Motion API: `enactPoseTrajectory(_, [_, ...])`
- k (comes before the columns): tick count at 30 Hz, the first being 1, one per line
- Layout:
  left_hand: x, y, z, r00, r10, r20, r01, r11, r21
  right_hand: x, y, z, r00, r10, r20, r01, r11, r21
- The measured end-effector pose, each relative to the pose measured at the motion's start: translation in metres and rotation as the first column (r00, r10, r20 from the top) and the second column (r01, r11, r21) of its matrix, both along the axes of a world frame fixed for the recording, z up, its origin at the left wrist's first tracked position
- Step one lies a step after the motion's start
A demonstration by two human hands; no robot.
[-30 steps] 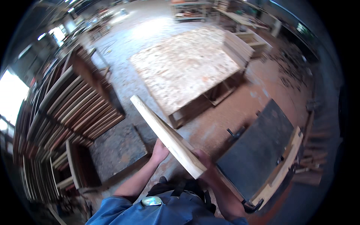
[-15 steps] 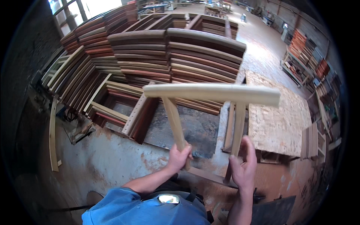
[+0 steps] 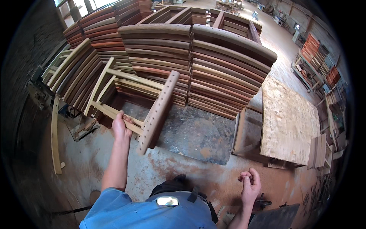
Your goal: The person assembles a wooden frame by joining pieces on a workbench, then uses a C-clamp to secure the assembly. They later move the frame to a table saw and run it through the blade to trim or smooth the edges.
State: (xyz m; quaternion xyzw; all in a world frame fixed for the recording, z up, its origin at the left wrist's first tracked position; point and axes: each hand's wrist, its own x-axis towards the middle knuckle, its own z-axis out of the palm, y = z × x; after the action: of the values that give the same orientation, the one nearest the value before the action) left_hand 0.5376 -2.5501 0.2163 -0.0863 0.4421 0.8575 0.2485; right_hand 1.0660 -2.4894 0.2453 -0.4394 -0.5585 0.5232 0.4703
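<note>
My left hand is closed around the near crossbar of a pale wooden frame. Two crossbars join the frame's side rails, and its right rail has a row of small dark holes. The frame sits over a stack of similar wooden frames, tilted; whether it rests on them I cannot tell. Lower right, my right hand is off the frame, fingers loosely curled and somewhat apart, nothing visible in it.
Tall stacks of reddish and brown frames rise ahead. A dark sheet lies on the floor before them. To the right is a plywood-topped stand; a long wooden strip leans at left.
The frame has moved left and down from in front of me to over the left stack, carried by my left hand. My right hand has let go of its bar.
</note>
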Motion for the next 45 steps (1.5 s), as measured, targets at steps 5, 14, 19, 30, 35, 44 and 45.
enactPoseTrajectory(5, [-0.049, 0.018, -0.035, 0.996, 0.064, 0.069, -0.058, 0.994, -0.088, 0.012, -0.006, -0.021, 0.998, -0.059, 0.017, 0.061, 0.995, -0.084])
enactPoseTrajectory(14, [-0.035, -0.012, 0.025, 0.855, -0.498, -0.146, 0.213, 0.594, -0.776, 0.031, -0.013, -0.048, 0.990, -0.125, 0.067, 0.133, 0.983, -0.127])
enactPoseTrajectory(19, [0.027, -0.045, 0.022, 0.441, -0.863, -0.246, 0.038, 0.292, -0.956, 0.039, -0.020, -0.063, 0.986, -0.146, 0.080, 0.160, 0.964, -0.212])
enactPoseTrajectory(30, [0.084, -0.012, 0.021, 0.449, -0.889, -0.086, -0.380, -0.103, -0.919, 0.060, -0.023, -0.098, 0.969, -0.134, 0.208, 0.193, 0.936, -0.296])
enactPoseTrajectory(35, [0.099, 0.002, 0.030, 0.362, -0.929, -0.079, -0.428, -0.090, -0.899, 0.104, -0.018, -0.076, 0.876, -0.096, 0.472, 0.267, 0.912, -0.311])
enactPoseTrajectory(44, [0.287, 0.099, 0.026, -0.352, -0.919, -0.177, -0.419, 0.323, -0.848, 0.221, -0.035, -0.104, 0.867, -0.259, 0.425, 0.337, 0.934, -0.118])
enactPoseTrajectory(45, [0.339, 0.132, 0.014, -0.341, -0.934, -0.111, -0.256, 0.206, -0.944, 0.237, -0.045, -0.098, 0.855, -0.327, 0.403, 0.419, 0.893, -0.165])
